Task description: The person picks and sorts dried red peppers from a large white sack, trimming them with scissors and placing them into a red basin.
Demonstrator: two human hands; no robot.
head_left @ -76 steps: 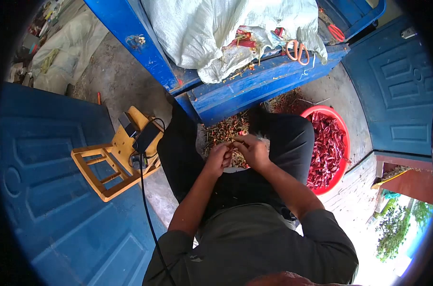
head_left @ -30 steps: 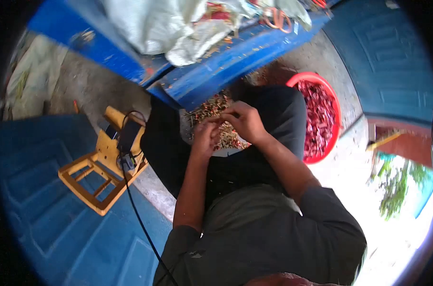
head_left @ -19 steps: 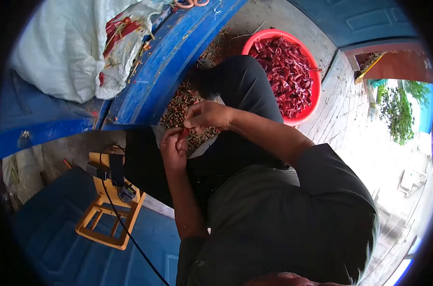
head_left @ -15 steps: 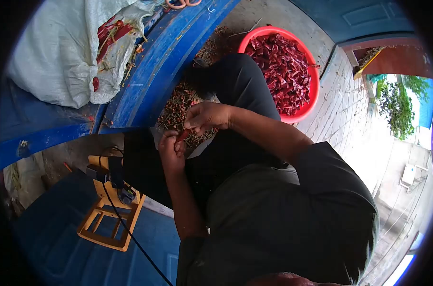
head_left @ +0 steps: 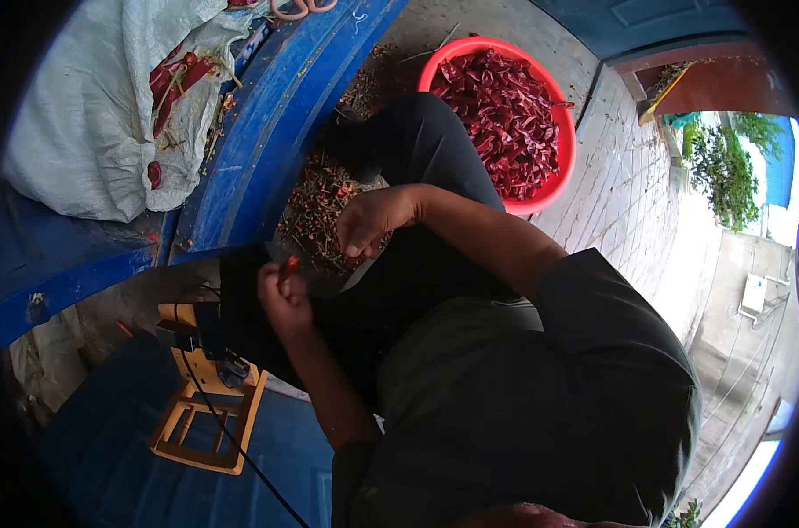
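Slightly blurred, my left hand [head_left: 285,299] is closed round a red dried chili [head_left: 291,264], whose end sticks out above the fingers. Up and to the right of it, my right hand [head_left: 368,222] has its fingers curled and the thumb pressed in; what it holds, if anything, is too small to tell. Below the hands and between the legs lies a heap of chili stems and bits [head_left: 316,202]. Beyond my knee stands a red basin [head_left: 568,145] full of dark red dried chilies [head_left: 505,119].
A white woven sack [head_left: 83,132] with chilies at its mouth rests on a blue surface [head_left: 250,141]. Pink scissor handles [head_left: 302,9] show at the top edge. A wooden chair [head_left: 210,422] carrying small devices and a black cable stands at the lower left.
My hands have moved apart; the left went left and slightly down with the chili in it. The whole view has shifted a little.
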